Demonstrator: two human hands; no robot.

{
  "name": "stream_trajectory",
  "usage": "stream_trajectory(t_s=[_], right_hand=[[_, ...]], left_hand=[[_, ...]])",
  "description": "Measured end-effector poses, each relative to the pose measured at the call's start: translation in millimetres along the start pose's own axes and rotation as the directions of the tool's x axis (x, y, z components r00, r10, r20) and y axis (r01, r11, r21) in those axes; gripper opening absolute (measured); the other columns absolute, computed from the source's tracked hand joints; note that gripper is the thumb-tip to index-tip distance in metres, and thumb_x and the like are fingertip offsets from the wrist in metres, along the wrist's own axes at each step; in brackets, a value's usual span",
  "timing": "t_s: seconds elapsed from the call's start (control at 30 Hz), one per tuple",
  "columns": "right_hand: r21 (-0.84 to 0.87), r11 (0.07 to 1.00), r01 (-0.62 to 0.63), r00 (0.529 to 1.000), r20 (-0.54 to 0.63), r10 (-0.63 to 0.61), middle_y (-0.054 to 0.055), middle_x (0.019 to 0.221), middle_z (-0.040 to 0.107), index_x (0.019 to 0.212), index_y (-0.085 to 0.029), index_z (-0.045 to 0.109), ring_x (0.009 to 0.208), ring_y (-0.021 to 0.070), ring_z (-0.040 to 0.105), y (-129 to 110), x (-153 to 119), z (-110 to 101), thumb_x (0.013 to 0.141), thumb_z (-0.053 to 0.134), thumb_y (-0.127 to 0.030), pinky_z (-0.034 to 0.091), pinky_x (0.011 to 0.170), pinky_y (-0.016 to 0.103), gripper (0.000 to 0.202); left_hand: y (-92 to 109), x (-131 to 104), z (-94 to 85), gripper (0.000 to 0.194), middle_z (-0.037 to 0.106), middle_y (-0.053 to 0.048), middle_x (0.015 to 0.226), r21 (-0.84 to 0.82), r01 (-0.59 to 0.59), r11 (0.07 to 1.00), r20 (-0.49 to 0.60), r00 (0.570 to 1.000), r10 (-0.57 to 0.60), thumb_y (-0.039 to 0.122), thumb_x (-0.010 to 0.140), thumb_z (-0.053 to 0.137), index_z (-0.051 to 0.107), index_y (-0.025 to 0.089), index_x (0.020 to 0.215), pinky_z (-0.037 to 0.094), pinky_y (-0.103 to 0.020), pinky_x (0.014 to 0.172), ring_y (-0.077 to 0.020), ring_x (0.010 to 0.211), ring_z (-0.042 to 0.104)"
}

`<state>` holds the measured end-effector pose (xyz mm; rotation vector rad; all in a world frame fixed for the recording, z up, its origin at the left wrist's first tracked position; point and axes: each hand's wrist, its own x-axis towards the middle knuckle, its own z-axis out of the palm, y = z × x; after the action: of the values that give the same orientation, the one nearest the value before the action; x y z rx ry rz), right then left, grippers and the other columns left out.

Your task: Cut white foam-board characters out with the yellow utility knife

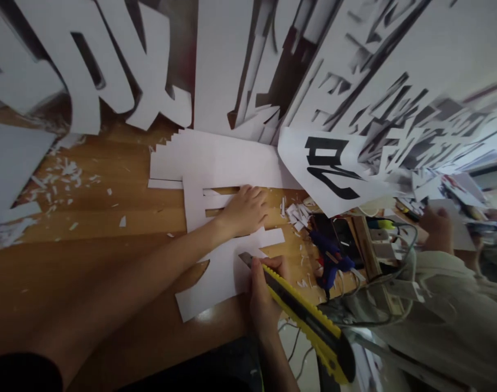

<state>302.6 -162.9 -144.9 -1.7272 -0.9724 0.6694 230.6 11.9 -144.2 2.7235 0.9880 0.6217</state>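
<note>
My right hand [267, 291] is closed around a yellow and black utility knife [305, 321]. The blade sticks out towards the upper left, over a white cut-out shape [228, 267] on the wooden table. On the upper part of this piece, beside its narrow slots, my left hand [245, 211] lies flat with fingers stretched out. That forearm covers part of the cut-out. Directly behind lies a stack of white sheets [224, 160] with a stepped left edge; the cut-out's upper end overlaps it.
Large white cut-out letters [105, 65] stand along the back. A sheet with a black printed character [330, 169] leans at right. Nearby lie a blue glue gun [330, 261], cables and paper scraps [299, 215]. At far right, another person's hand [436, 226] holds a white piece.
</note>
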Motion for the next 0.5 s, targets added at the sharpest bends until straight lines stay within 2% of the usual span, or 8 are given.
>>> stream_trajectory(t_s=[0.17, 0.27, 0.37, 0.5], right_hand=[[0.028, 0.996, -0.085, 0.996, -0.024, 0.085, -0.005, 0.063, 0.061, 0.079, -0.022, 0.05, 0.06, 0.0137, 0.058, -7.0, -2.4, 8.0, 0.089, 0.063, -0.04, 0.045, 0.062, 0.026, 0.024], [-0.007, 1.0, -0.017, 0.999, -0.044, 0.017, -0.006, 0.066, 0.064, 0.08, -0.022, 0.05, 0.063, 0.0124, 0.061, -10.4, -4.3, 8.7, 0.09, 0.064, -0.033, 0.044, 0.063, 0.025, 0.02], [-0.08, 0.996, 0.046, 0.998, -0.028, -0.048, -0.008, 0.064, 0.061, 0.079, -0.023, 0.051, 0.06, 0.0099, 0.059, -11.4, -4.4, 9.2, 0.091, 0.062, -0.027, 0.042, 0.061, 0.023, 0.017], [-0.166, 0.976, 0.138, 0.988, -0.051, -0.148, -0.008, 0.061, 0.06, 0.078, -0.023, 0.053, 0.056, 0.0101, 0.058, -9.6, -2.9, 10.1, 0.091, 0.064, -0.027, 0.04, 0.058, 0.024, 0.017]], left_hand=[[-3.7, 20.2, 8.0, 0.032, 0.069, -0.012, 0.094, -0.021, -0.019, 1.0, 0.079, 0.997, 0.02, 0.028, 0.092, 0.048, 0.075, 0.014, 0.084, 0.037, -0.044, 0.092, -0.0288, 0.106, 0.054], [-7.4, 24.2, 11.3, 0.033, 0.07, -0.012, 0.093, -0.033, -0.03, 0.999, 0.101, 0.994, 0.034, 0.024, 0.092, 0.044, 0.075, 0.013, 0.084, 0.036, -0.045, 0.092, -0.0287, 0.103, 0.055], [-9.2, 25.0, 12.6, 0.032, 0.069, -0.011, 0.092, -0.027, -0.047, 0.999, 0.117, 0.992, 0.05, 0.022, 0.091, 0.045, 0.074, 0.014, 0.08, 0.035, -0.045, 0.091, -0.0272, 0.098, 0.057], [-9.2, 25.9, 13.9, 0.032, 0.069, -0.011, 0.088, -0.029, -0.043, 0.999, 0.113, 0.993, 0.046, 0.022, 0.09, 0.046, 0.073, 0.015, 0.076, 0.035, -0.043, 0.092, -0.0264, 0.096, 0.058]])
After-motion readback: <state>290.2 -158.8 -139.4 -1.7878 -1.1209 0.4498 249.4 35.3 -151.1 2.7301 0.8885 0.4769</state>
